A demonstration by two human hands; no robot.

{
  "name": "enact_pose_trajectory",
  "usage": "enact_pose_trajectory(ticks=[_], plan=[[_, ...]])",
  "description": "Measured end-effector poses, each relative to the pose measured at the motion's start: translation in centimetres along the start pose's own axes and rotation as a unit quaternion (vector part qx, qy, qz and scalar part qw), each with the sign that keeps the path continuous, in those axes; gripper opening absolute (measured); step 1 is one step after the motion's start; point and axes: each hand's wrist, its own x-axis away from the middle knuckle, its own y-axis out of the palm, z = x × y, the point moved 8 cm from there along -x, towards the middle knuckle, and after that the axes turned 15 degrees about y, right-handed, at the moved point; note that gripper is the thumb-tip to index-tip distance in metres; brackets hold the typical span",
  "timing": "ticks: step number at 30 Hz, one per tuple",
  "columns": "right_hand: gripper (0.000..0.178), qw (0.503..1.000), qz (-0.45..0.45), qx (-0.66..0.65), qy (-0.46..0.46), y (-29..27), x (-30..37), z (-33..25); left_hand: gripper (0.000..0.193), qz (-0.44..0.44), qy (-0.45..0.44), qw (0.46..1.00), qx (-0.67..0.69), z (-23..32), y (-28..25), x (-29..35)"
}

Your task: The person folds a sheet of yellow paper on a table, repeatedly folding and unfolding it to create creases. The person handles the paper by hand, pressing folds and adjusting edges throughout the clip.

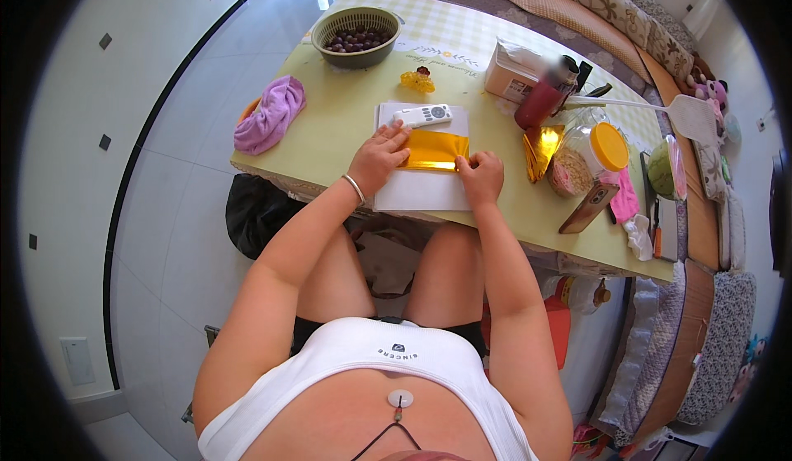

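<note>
A shiny gold foil sheet (pixel 435 147) lies on a stack of white paper (pixel 422 193) at the table's near edge. My left hand (pixel 381 157) rests flat at the foil's left edge, its fingers stretched out and the fingertips near a white remote control (pixel 423 115). That remote lies along the foil's far edge. At the foil's near right corner, my right hand (pixel 483 178) is closed, thumb and fingers pinching the edge. More folded gold foil (pixel 542 149) stands to the right, beside a jar with a yellow lid (pixel 609 147).
A green colander (pixel 356 58) of dark round fruit stands at the far left, near a purple cloth (pixel 272 116). Rightward are a tissue box (pixel 513 73), a dark red bottle (pixel 540 98), a propped phone (pixel 589 208), a white spatula (pixel 691 119) and a cut melon (pixel 665 169).
</note>
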Motion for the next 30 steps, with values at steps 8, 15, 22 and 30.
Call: enact_pose_trajectory(ticks=[8, 15, 22, 30], plan=[[0.03, 0.998, -0.03, 0.033, 0.044, 0.2, 0.0, 0.4, 0.046, -0.091, -0.041, 0.984, 0.146, 0.1, 2.0, 0.4], [0.057, 0.971, 0.02, 0.161, -0.173, 1.0, 2.6, -4.2, 0.074, -0.18, -0.01, 0.98, 0.08, 2.4, 1.6, 0.1], [0.081, 0.94, -0.2, 0.14, -0.238, 4.4, 7.6, -5.7, 0.085, -0.242, -0.031, 0.967, 0.072, 2.4, 2.6, 0.7], [0.082, 0.937, -0.219, 0.213, -0.172, 1.5, 5.4, -1.6, 0.094, -0.329, -0.099, 0.934, 0.098, 1.4, 1.0, 4.0]])
